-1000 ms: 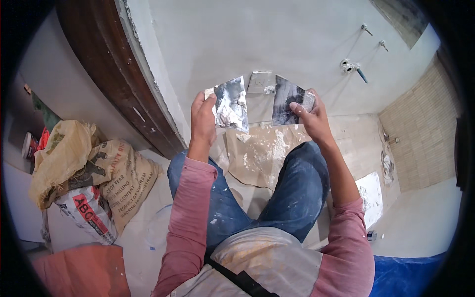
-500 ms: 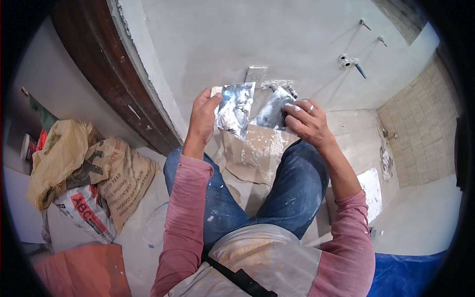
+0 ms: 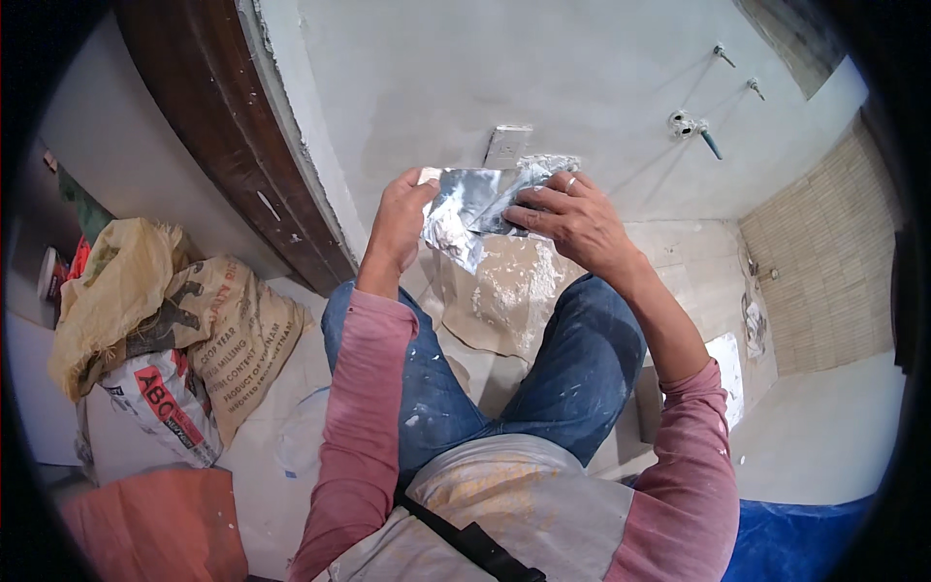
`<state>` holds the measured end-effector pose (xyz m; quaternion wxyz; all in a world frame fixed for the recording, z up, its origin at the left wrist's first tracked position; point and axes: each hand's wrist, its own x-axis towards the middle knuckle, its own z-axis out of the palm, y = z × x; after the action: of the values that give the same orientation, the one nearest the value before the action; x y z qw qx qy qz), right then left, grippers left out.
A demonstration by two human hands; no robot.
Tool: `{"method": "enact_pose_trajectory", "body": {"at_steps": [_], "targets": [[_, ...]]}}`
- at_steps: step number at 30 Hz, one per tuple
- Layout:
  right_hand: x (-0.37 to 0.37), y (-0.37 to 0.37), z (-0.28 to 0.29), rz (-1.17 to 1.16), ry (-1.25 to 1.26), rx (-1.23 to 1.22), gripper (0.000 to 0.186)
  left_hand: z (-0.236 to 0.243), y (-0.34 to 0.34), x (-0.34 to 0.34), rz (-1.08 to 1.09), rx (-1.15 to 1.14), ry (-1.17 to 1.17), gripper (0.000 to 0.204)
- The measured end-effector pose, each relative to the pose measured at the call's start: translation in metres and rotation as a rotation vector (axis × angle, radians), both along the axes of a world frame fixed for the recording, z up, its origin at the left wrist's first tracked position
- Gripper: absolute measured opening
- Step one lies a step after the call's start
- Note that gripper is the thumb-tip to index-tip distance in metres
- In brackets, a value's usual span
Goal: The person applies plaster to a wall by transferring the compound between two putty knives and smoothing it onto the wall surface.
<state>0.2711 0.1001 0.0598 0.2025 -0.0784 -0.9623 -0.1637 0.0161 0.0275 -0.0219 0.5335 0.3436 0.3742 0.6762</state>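
Observation:
My left hand grips a thin metal putty blade by its left edge, and white putty is heaped on its lower part. My right hand is closed on a second metal putty blade, its fingers bent over the upper face. The two blades overlap between my hands, the right one lying across the left one's right side. Below them, between my knees, lies a piece of brown cardboard spattered with white putty.
A socket box is set in the grey wall ahead, with pipe stubs to its right. Several sacks stand at the left by a dark wooden door frame. A putty-smeared white board lies beyond my right arm.
My right hand has moved left and slightly up, bringing its blade onto the left blade. My left hand has stayed nearly in place, still gripping its blade.

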Motion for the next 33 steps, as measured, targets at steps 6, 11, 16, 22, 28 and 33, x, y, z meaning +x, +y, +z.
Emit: {"method": "enact_pose_trajectory", "body": {"at_steps": [6,11,16,22,28,33], "targets": [[-0.009,-0.009,-0.027,-0.058,0.413,-0.667,0.042,0.002,0.003,-0.035,0.548,0.050,-0.229,0.024],[-0.059,-0.022,-0.131,-0.217,1.061,-1.637,0.020,0.004,-0.002,-0.038,0.631,0.028,-0.384,0.031],[-0.132,0.013,-0.199,-0.098,1.484,-2.313,0.024,0.007,-0.012,-0.037,0.626,0.010,-0.363,0.026],[-0.172,0.066,-0.205,-0.390,1.823,-2.184,0.031,0.011,-0.010,-0.034,0.621,0.009,-0.371,0.031],[-0.208,0.071,-0.191,-0.678,1.924,-2.137,0.040,0.004,-0.016,-0.040,0.630,-0.013,-0.345,0.032],[-0.218,0.089,-0.189,-0.747,2.013,-2.100,0.044,0.010,-0.013,-0.034,0.560,-0.001,-0.313,0.025]]}}
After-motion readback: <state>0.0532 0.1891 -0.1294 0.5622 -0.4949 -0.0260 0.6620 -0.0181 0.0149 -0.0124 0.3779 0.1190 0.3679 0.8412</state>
